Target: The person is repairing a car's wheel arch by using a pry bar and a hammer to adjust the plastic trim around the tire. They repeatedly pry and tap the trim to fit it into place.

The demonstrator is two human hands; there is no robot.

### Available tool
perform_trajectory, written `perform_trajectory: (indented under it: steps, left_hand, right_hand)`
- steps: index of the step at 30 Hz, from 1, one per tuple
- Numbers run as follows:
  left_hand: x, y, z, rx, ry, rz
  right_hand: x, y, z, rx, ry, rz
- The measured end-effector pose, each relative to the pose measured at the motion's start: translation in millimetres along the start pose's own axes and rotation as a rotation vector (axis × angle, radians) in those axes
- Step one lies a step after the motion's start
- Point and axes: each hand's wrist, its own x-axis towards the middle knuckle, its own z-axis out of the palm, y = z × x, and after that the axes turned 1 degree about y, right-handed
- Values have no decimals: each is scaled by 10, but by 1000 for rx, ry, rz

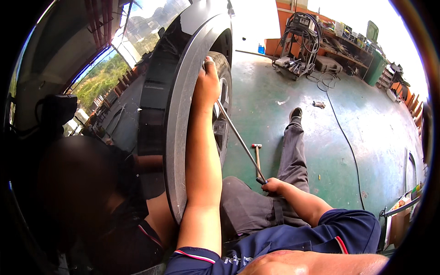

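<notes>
My right hand (273,185) is closed round the dark handle end of a long thin metal rod (239,136), low over my lap. The rod slants up and left to the wheel arch, where its far end goes out of sight behind my left wrist. My left hand (208,85) reaches up inside the grey arch trim (178,119) of a black car fender (153,101), above the tyre (223,68). Its thumb side shows against the tyre; the other fingers are mostly hidden, so their grip cannot be made out.
On the green floor a hammer (257,160) with a wooden handle lies beside my stretched-out leg (293,153). A black cable (344,133) runs across the floor to a wheeled machine (300,36) hung with hoses. Shelves (346,50) and a green bin (376,66) stand behind.
</notes>
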Motion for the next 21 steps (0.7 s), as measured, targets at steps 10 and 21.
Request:
perform_trajectory:
  steps: [10, 21]
  left_hand:
    - [5, 35, -17, -51, 95, 68]
    - [-52, 28, -2, 27, -33, -116]
  right_hand:
    - [172, 47, 504, -69, 154, -167]
    - [96, 122, 79, 11, 46, -4]
